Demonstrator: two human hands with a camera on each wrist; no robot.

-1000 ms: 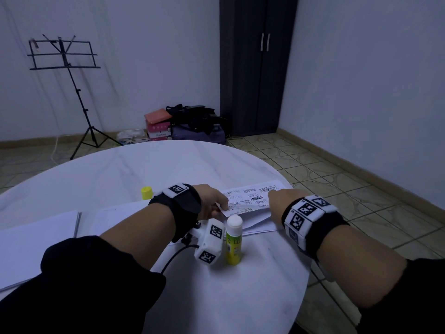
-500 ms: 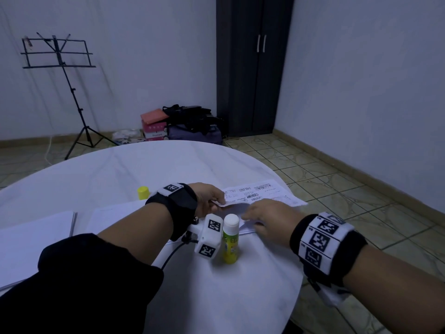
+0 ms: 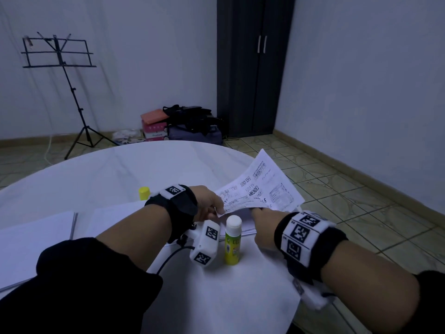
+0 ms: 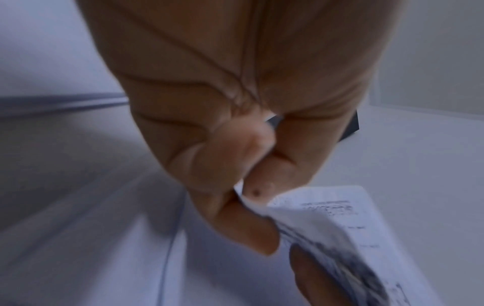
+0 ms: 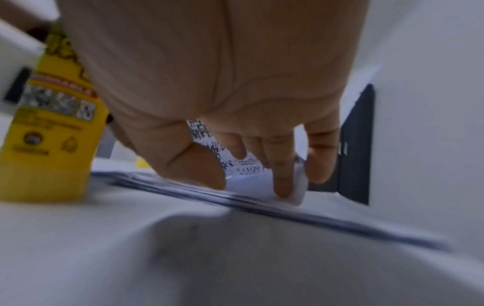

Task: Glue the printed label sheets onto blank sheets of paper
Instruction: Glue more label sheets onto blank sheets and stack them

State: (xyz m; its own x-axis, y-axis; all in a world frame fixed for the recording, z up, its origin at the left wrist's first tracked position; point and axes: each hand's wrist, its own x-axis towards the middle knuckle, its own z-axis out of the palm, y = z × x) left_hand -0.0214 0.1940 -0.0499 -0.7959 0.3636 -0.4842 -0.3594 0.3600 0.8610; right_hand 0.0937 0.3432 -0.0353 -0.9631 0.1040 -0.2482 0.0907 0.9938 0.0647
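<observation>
Pinching the near left corner of the printed label sheet (image 3: 258, 189) between thumb and curled fingers, my left hand (image 3: 207, 203) has it lifted, so the sheet slants up and away over the tabletop's (image 3: 120, 174) right edge, its far corner out past the rim above the tiled floor (image 3: 337, 189). My right hand (image 3: 265, 222) sits under the raised sheet with fingers spread and mostly straight, tips pressing the paper stack (image 5: 261, 198) that lies flat near the right edge; a corner of the top page curls up against one fingertip. I can't tell whether that hand also touches the lifted sheet.

Just near of the stack's front edge the glue stick (image 3: 233, 239) stands upright between my two wrists, close beside the left wrist camera. Its yellow cap (image 3: 144, 192) rests further in, behind my left wrist. A second pile of blank sheets (image 3: 33, 239) lies at the tabletop's near left edge, well apart from the hands. I see bare tabletop across the far half and in front of the glue stick.
</observation>
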